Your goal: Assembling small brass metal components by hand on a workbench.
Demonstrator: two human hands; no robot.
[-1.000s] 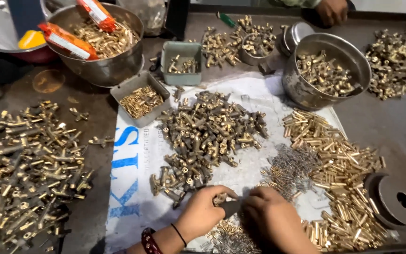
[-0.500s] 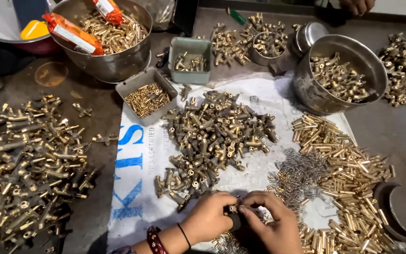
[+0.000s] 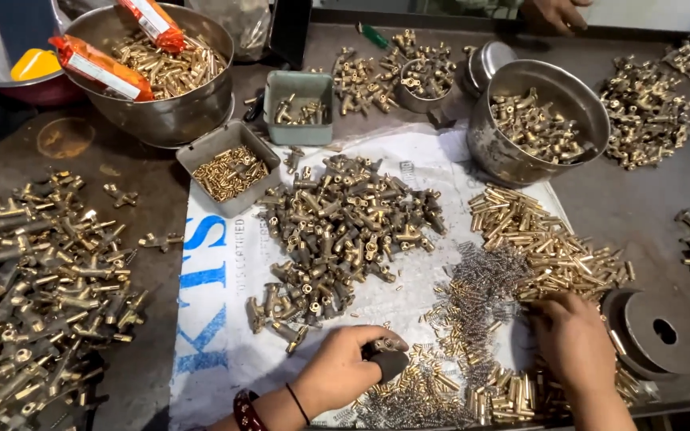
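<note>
Left hand (image 3: 343, 369) low in the frame, a little left of centre, forearm rising from the bottom edge, wrist ringed by a red bangle (image 3: 243, 410) and a thin black band (image 3: 298, 403), knuckles up and fingers curled to the right. Closed around a small dark brass fitting (image 3: 387, 355), long axis roughly level across the frame, free end pointing right and slightly down; finer detail of the piece too small to tell. Right hand (image 3: 570, 345) at lower right, palm down, fingers spread and bent toward the upper left, fingertips resting on the heap of short brass tubes (image 3: 541, 243); whether anything is pinched beneath them cannot be told. Between the two hands, a drift of small grey springs (image 3: 477, 291). Above the left hand, a mound of brass valve bodies (image 3: 345, 227) on a white printed sack (image 3: 217, 343). At far left, more brass fittings (image 3: 33, 279) heaped on the dark table (image 3: 624, 203). Upper right, a steel bowl (image 3: 485, 152) of brass parts; upper left, a larger steel bowl (image 3: 161, 120) with orange packets (image 3: 97, 68).
</note>
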